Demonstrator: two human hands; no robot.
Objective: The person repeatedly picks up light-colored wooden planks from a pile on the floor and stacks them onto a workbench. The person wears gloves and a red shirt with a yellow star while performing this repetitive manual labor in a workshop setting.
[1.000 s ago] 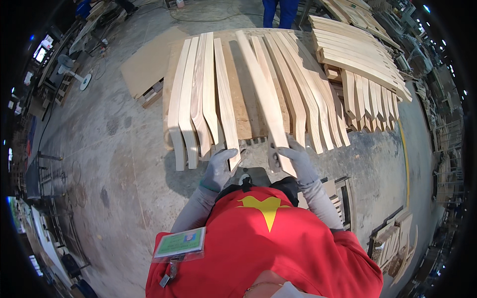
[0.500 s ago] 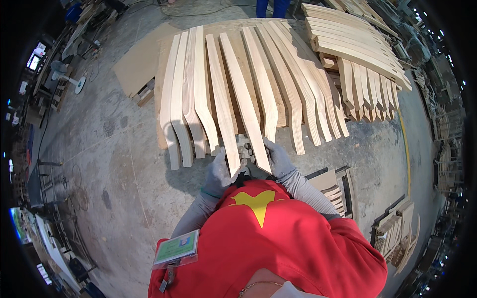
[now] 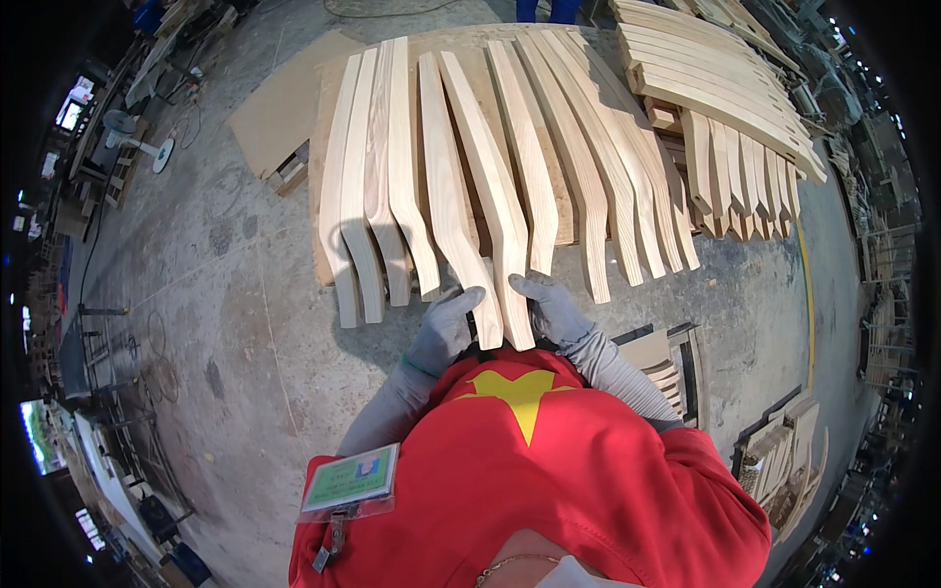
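Two pale, bent wooden slats lie side by side before me, their near ends close together. My left hand (image 3: 446,325), in a grey glove, is closed on the near end of the left slat (image 3: 453,211), with its thumb on the edge. My right hand (image 3: 554,308), gloved alike, grips the end of the right slat (image 3: 493,186) from its right side. The fingers beneath the wood are hidden. The far ends of both rest on a board-topped work surface (image 3: 470,43), among several similar slats (image 3: 400,176) fanned out on either side.
At the far right stands a stack of notched wooden parts (image 3: 720,83). A flat brown sheet (image 3: 270,122) lies left of the work surface, and a white fan (image 3: 137,142) is farther left. Framed stacks of wood (image 3: 779,461) sit on the floor at right. A person's blue trouser legs (image 3: 549,10) show beyond.
The two held slats have rolled over, so their bends now show, and their near ends have come closer together. Both hands remain on them, thumbs now at the upper edges.
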